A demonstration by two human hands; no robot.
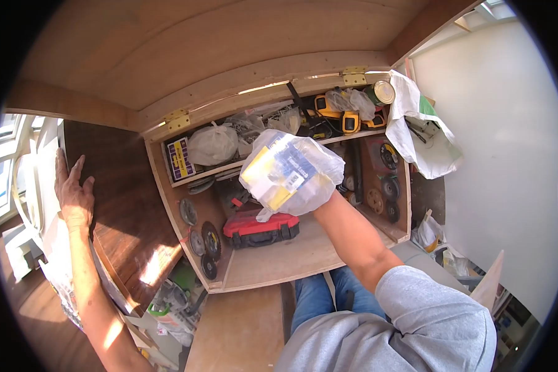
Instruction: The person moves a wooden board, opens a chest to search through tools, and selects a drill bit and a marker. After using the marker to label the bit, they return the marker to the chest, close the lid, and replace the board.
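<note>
Over the open wooden tool box (279, 263) is a package in a clear plastic bag (291, 173), with yellow and blue print and a barcode. My right hand (330, 201) is mostly hidden behind and under this bag, at the end of my raised forearm. My left hand (74, 189) lies on the edge of a dark wooden panel (121, 161) at the left, fingers apart and holding nothing. Below the bag, a red and black case (261, 230) rests on the box floor.
The raised lid (229, 37) spans the top. An upper shelf holds a white bag (212, 144), yellow and black tools (350, 122) and a can (383, 93). Discs (211, 240) hang on both inner sides. A white sack (425, 133) drapes over the right corner.
</note>
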